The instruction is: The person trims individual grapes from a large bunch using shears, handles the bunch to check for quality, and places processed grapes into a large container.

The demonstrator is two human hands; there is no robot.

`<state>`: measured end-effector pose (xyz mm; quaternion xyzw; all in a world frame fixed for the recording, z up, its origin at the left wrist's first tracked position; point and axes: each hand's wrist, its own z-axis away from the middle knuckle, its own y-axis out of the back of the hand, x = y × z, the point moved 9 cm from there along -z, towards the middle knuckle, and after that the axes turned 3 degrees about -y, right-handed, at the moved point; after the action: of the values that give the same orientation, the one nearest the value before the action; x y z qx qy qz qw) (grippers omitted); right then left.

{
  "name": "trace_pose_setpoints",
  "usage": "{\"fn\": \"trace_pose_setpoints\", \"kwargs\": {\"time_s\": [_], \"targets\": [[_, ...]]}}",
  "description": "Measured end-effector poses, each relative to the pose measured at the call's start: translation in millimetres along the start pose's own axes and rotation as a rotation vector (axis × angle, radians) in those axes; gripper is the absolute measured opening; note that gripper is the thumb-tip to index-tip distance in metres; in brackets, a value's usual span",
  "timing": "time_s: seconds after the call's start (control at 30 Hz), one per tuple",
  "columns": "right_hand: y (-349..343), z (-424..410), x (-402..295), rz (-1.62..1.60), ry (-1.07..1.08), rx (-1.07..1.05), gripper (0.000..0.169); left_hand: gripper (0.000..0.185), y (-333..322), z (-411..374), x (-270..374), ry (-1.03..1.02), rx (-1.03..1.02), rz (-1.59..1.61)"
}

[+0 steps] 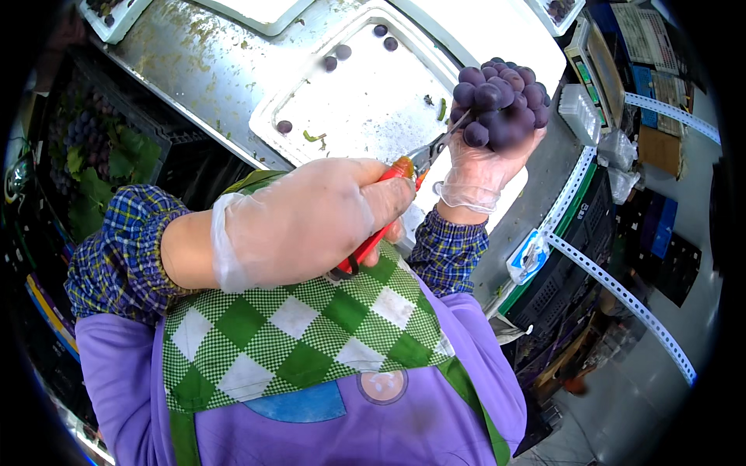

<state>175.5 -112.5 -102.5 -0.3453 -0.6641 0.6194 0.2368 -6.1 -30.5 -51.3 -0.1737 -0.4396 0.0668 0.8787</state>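
My left hand (297, 221), in a thin clear glove, grips red-handled fruit snips (373, 242). Their narrow blades reach up and right to the near-left side of a bunch of purple grapes (501, 99). Whether the tips touch a berry or a stem I cannot tell. My right hand (484, 166), also gloved, holds the bunch from below, and most of its fingers are hidden behind the grapes. Beyond my hands lies a white foam tray (265, 125) with several loose grapes (343, 52) and small green stem scraps (313, 137) in it.
The metal table (192, 64) bears plant debris and more white foam trays (119, 20). To the left is a black crate (169, 134) with grape bunches and leaves (134, 157). At right stand clear plastic containers (579, 113), perforated metal posts (618, 274) and a dark green-rimmed crate (559, 244).
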Motion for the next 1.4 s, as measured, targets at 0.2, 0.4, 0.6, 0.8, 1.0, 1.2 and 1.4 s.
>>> {"fn": "trace_pose_setpoints", "kwargs": {"time_s": [0.2, 0.4, 0.6, 0.8, 1.0, 1.2, 1.4], "targets": [[-2, -5, 8, -0.031, -0.059, 0.193, 0.042, 0.048, -5, 7, 10, 0.057, -0.143, 0.176], [22, -3, 4, 0.042, -0.040, 0.486, 0.039, 0.049, 2, 20, 18, 0.092, -0.154, 0.262], [23, 6, 21, -0.224, -0.224, 0.554, 0.048, 0.052, 12, 23, 22, 0.063, -0.130, 0.202], [4, 11, 32, -0.309, -0.314, 0.541, 0.059, 0.057, 10, 17, 18, 0.053, -0.158, 0.157], [-7, 14, 38, -0.366, -0.370, 0.509, 0.061, 0.054, 16, 19, 29, 0.015, -0.163, 0.091], [-12, 20, 45, -0.469, -0.437, 0.491, 0.075, 0.054, 23, 17, 37, -0.040, -0.181, -0.027], [-18, 21, 47, -0.440, -0.437, 0.446, 0.087, 0.053, 26, 20, 41, -0.062, -0.218, -0.118]]}}
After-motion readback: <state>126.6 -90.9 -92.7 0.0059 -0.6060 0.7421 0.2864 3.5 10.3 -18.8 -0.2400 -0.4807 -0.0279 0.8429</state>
